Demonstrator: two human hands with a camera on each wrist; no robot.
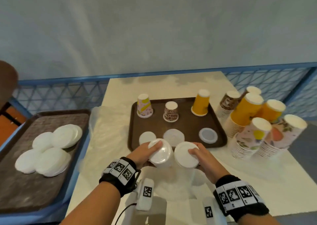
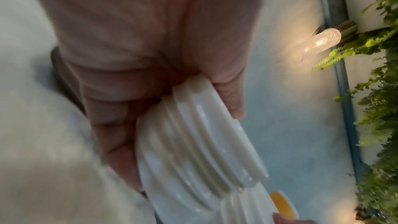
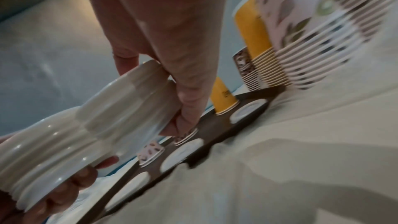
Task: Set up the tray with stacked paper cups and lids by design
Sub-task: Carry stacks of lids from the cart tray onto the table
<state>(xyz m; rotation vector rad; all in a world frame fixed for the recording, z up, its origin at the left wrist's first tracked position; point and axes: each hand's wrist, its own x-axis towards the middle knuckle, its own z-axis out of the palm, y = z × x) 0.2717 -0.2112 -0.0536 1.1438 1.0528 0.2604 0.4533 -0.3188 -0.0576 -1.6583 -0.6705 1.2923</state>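
A brown tray point(image 1: 187, 127) lies mid-table. At its back stand three upturned cups: floral point(image 1: 144, 105), brown-patterned point(image 1: 171, 111) and yellow point(image 1: 201, 103). A white lid lies in front of each: left point(image 1: 147, 137), middle point(image 1: 173, 135), right point(image 1: 208, 135). Above the tray's front edge my left hand point(image 1: 147, 152) grips a stack of white lids point(image 1: 160, 153), seen close up as a lid stack point(image 2: 193, 142). Beside it my right hand point(image 1: 200, 153) grips a second lid stack point(image 1: 187, 154), with its fingers curled round that stack point(image 3: 129, 100).
Tall nested cup stacks crowd the table's right side: brown-patterned point(image 1: 228, 104), yellow point(image 1: 245, 111) and floral point(image 1: 253, 135). A second brown tray point(image 1: 25, 190) at the left carries piles of white lids point(image 1: 51, 147). Clear plastic wrap point(image 1: 106, 130) lies between the trays. A blue railing point(image 1: 60, 91) runs behind.
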